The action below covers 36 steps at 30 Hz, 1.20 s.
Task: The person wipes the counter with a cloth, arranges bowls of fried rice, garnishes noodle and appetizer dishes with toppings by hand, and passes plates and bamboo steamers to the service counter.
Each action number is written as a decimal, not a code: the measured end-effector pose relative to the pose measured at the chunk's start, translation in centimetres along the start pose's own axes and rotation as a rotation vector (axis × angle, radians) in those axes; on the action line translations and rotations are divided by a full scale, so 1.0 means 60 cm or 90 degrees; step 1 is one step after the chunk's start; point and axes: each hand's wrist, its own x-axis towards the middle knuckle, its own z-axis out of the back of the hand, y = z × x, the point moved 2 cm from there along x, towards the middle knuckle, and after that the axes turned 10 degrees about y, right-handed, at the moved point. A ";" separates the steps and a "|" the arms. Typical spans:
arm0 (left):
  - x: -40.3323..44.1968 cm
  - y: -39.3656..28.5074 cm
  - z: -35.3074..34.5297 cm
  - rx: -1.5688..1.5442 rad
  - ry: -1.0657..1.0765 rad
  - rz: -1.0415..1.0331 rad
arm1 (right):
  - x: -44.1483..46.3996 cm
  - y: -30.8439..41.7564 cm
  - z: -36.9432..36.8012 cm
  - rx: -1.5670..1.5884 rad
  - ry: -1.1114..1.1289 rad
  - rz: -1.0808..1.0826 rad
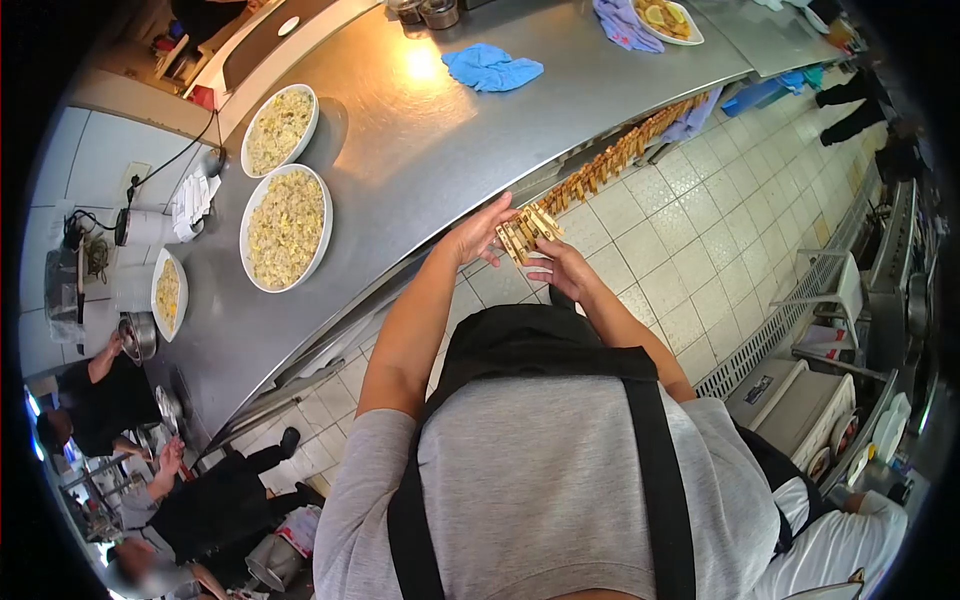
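Note:
In front of my apron, near the counter's edge, I hold a bunch of wooden clothespins (pixel 522 236) lined up side by side. My left hand (pixel 478 236) cups the bunch from the left, its thumb side along the top. From the right, my right hand (pixel 563 268) grips the same clothespins, with some of its fingers underneath. Just beyond my hands, a long row of similar clothespins (pixel 620 151) hangs along the edge of the steel counter (pixel 400 150). Small markings on the clothespins are too fine to read.
Two large white bowls of rice-like food (pixel 322 240) stand on the counter, with a smaller oval dish (pixel 160 300) beyond. A blue cloth (pixel 490 68) and a plate of food with lemon (pixel 692 35) lie farther along. Co-workers (pixel 215 510) stand at lower left; a tiled floor (pixel 690 240) runs behind.

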 end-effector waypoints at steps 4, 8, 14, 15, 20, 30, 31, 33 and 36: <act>-0.010 -0.002 -0.007 -0.011 -0.003 -0.015 | 0.001 -0.006 -0.016 0.025 -0.005 0.032; -0.013 -0.001 -0.005 -0.018 0.017 -0.025 | -0.005 -0.016 -0.024 0.026 -0.005 0.053; -0.016 0.000 -0.008 -0.016 0.019 -0.036 | -0.004 -0.016 -0.027 0.119 -0.115 0.139; -0.017 -0.001 -0.009 -0.015 0.014 -0.039 | 0.000 -0.015 -0.023 0.121 -0.116 0.125; -0.023 -0.004 -0.010 0.004 0.026 -0.041 | 0.032 -0.005 -0.027 0.144 -0.045 0.059; -0.007 0.016 0.010 0.040 0.036 -0.076 | 0.032 -0.009 0.022 0.079 -0.194 0.122; -0.005 0.018 0.011 0.038 0.033 -0.091 | 0.032 -0.009 0.046 0.083 -0.192 0.136; 0.000 0.024 0.013 0.034 0.027 -0.096 | 0.011 0.013 0.060 0.012 -0.263 0.150; 0.015 0.035 0.027 0.146 -0.105 -0.136 | -0.053 0.067 0.052 -0.156 -0.364 0.243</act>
